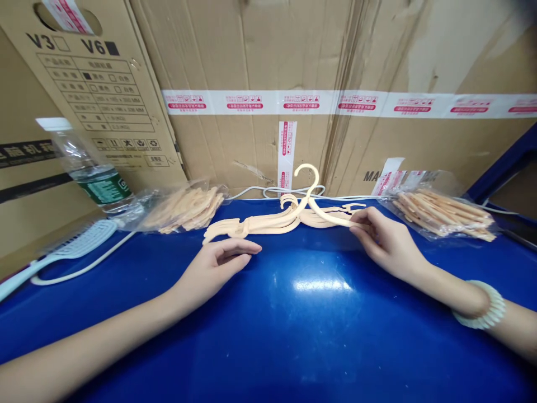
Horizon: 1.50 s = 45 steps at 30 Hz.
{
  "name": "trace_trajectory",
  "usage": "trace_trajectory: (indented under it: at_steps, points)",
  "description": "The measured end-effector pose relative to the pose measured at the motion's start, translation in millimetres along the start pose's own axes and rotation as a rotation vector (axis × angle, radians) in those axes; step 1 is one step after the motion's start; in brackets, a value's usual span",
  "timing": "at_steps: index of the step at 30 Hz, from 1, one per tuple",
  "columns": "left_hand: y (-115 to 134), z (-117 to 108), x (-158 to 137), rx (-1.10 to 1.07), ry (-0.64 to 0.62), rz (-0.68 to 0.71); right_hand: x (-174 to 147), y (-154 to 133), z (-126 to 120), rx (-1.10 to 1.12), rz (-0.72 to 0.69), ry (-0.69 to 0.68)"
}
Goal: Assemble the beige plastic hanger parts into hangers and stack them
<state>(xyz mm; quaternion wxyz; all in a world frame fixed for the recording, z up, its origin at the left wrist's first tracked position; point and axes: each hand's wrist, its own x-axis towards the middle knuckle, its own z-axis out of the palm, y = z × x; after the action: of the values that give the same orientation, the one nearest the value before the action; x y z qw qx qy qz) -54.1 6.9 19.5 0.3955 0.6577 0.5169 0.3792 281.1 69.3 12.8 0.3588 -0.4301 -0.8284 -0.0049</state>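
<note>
A cream plastic hanger (pixel 331 217) is raised at an angle, its hook pointing up. My right hand (pixel 392 246) pinches its right arm near the end, between thumb and fingers. Behind and below it, a stack of similar hangers (pixel 268 225) lies on the blue table, their hooks toward the back. My left hand (pixel 218 266) is just in front of the stack's left end, fingers stretched out with nothing in them. Whether the raised hanger's left side touches the stack I cannot tell.
Clear bags of hangers lie left (pixel 188 208) and right (pixel 444 212). At left are a water bottle (pixel 103 184) and a light blue hairbrush (pixel 86 238). A white cable (pixel 251 190) runs along the back, before large cardboard boxes (pixel 235 151). The blue table (pixel 268 336) spreads in front.
</note>
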Motion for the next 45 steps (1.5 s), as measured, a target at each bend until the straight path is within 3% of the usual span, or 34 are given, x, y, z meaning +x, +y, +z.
trace_trajectory:
  at_steps: [5,10,13,20,25,29,32,35,39,45]
  points:
    - [-0.2,3.2,1.1,-0.312,0.105,-0.123,-0.6,0.5,-1.3,-0.025,0.015,0.170]
    - [4.5,8.4,1.5,-0.475,0.222,-0.140,-1.8,-1.1,-0.5,-0.058,-0.133,0.126]
    - [2.2,10.4,-0.2,-0.410,0.220,-0.080,-2.9,-4.0,0.7,-0.076,-0.275,0.068]
    - [-2.6,5.7,-6.6,0.049,-0.039,0.078,-6.4,-15.5,1.9,-0.050,-0.369,-0.028]
    - [2.5,3.7,-4.1,0.000,0.000,0.079,-4.2,-19.3,-2.3,-0.396,-0.467,-0.010]
    - [4.7,4.2,-3.4,-0.073,0.074,0.032,-3.9,-23.6,-8.6,-0.717,-0.336,0.087]
    - [3.7,3.9,-3.7,-0.103,0.082,0.038,-7.2,-25.7,-10.7,-0.776,-0.238,0.084]
    - [2.0,3.4,-3.7,-0.104,0.090,0.043,-10.7,-25.6,-10.5,-0.812,-0.248,0.083]
    - [1.2,3.8,-3.3,-0.111,0.086,0.033,-12.1,-24.5,-8.5,-0.749,-0.260,0.133]
    - [4.0,4.4,-3.9,-0.117,0.083,0.040,-10.3,-26.3,-4.5,-0.265,-0.240,0.143]
